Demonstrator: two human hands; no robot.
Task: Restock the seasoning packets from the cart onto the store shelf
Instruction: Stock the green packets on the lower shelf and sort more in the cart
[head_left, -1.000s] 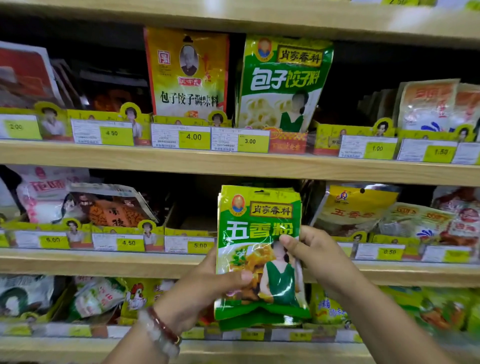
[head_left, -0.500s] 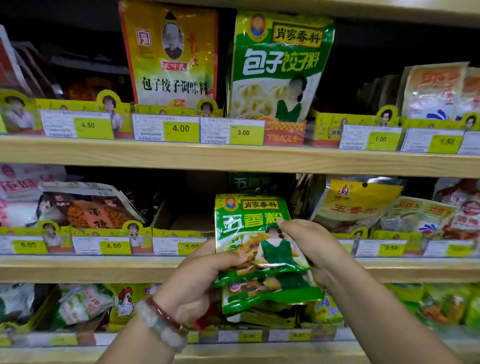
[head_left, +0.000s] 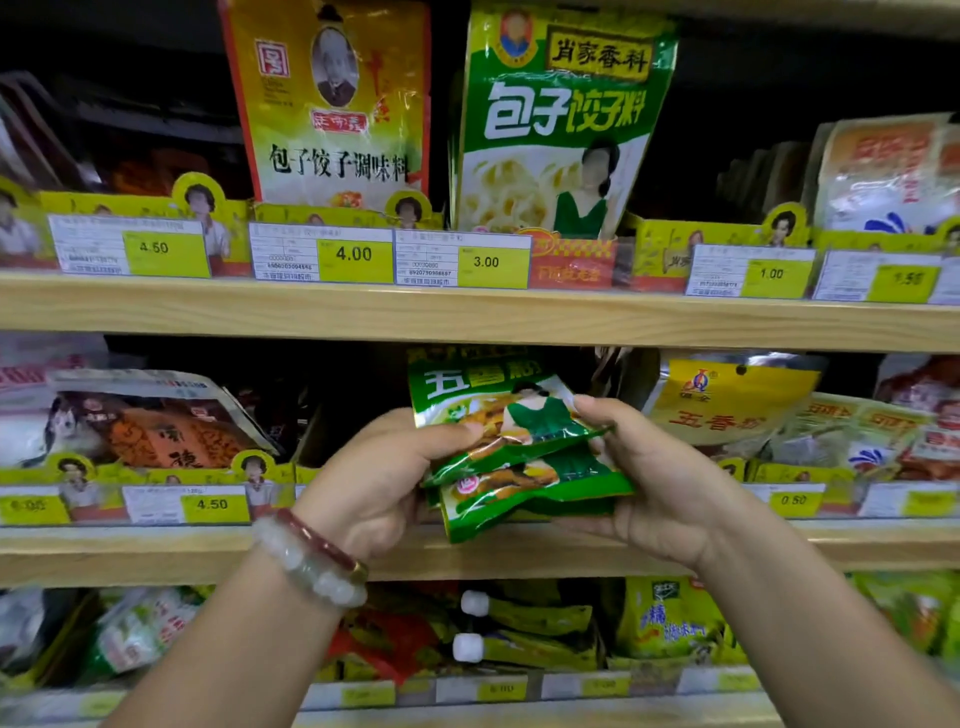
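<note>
Both hands hold a small stack of green seasoning packets (head_left: 511, 452) in front of the middle shelf (head_left: 156, 551), at the gap btwn the brown-print bags (head_left: 150, 426) on the left and the yellow five-spice packs (head_left: 727, 400) on the right. Left hand (head_left: 379, 488): thumb pressed on the front of the top packet, fingers wrapped behind, so clamped on the stack's left side. Right hand (head_left: 649, 478): fingers curled over the right edge, palm under the lower packets, also clamped. Stack is tilted back, top edge pushed in under the upper shelf board (head_left: 467, 317), bottom edge hanging out over the middle shelf's front lip. At least two packets fanned apart at the bottom; exact count can't tell. A bead bracelet (head_left: 311, 561) sits on the left wrist. Upper shelf carries a tall yellow dumpling-seasoning bag (head_left: 332, 104) beside a tall green one (head_left: 561, 119), w/ price tags 4.00 (head_left: 353, 254) and 3.00 (head_left: 485, 261) below them.
</note>
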